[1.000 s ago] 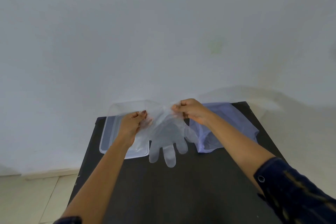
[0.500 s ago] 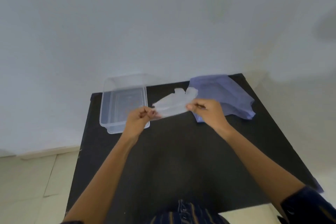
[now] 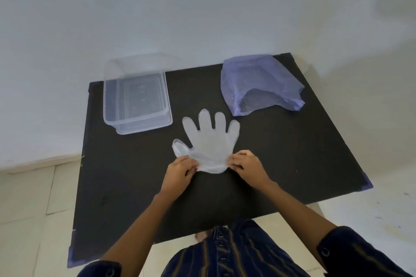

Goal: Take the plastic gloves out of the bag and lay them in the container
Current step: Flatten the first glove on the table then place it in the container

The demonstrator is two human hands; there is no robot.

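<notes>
Plastic glove point(image 3: 210, 141) flat on the dark surface point(image 3: 292, 153), left hand point(image 3: 180, 172) and right hand point(image 3: 246, 164) pinching its cuff corners, container point(image 3: 136, 99) and bag point(image 3: 258, 83) beyond.

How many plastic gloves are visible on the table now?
1. The plastic glove lies flat on the black table, between the container and the bag; both hands hold its cuff. More may be hidden inside the bag.

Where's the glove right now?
In the head view, the glove lies flat mid-table, between the container at left and the bag at right, both hands pinching its cuff.
</notes>
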